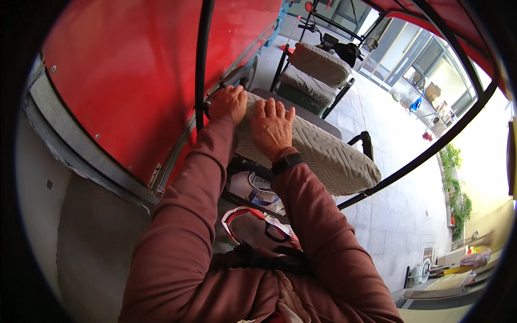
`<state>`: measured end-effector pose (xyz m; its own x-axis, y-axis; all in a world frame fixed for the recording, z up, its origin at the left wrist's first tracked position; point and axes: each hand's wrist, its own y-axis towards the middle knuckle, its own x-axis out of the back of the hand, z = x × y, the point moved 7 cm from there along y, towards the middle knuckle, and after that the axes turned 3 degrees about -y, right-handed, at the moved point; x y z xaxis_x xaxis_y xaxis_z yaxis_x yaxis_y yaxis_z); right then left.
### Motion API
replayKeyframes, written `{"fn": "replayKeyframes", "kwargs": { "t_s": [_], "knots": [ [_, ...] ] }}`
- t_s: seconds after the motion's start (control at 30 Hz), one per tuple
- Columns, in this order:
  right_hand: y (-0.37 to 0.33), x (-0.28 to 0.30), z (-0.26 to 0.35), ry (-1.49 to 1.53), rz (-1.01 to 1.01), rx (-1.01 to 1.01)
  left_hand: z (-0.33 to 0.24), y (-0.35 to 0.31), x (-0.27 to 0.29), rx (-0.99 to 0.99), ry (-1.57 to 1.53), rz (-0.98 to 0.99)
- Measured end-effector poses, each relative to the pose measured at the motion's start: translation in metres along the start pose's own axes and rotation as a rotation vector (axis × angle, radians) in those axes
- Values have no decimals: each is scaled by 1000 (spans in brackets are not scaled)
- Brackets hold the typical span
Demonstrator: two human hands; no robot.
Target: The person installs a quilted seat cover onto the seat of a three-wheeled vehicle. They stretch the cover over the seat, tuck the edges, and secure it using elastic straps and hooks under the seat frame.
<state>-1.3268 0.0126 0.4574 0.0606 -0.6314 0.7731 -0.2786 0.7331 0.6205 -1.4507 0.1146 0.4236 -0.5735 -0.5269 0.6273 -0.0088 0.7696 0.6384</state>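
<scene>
With left hand [229, 105] curled over one end of the patterned seatback cover [334, 159] beside the red panel [124, 81], exact hold unclear, and right hand [272, 129] loosely spread on top, gripping nothing, apparently smoothing it, next probably calling for even tension rightward.

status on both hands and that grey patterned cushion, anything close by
Left hand on left end of grey cushion, grip unclear. Right hand open against its near side. Cloth cover on. Black pole close beside left hand.
</scene>
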Motion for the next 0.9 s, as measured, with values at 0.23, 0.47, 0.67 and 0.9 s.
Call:
{"fn": "replayKeyframes", "kwargs": {
  "t_s": [0.23,0.47,0.67,0.9],
  "knots": [
    [-102,36,-116,-124,38,-145,10,-2,-10,-121,-18,-83],
    [-297,70,-317,395,17,-1242,11,-1,-10,-83,-5,-97],
    [-174,96,-220,-97,-271,-234,-14,-2,14,5,40,-1],
    [-137,62,-203,-64,-38,-377,-233,-62,6,-608,-206,62]
  ]
}}
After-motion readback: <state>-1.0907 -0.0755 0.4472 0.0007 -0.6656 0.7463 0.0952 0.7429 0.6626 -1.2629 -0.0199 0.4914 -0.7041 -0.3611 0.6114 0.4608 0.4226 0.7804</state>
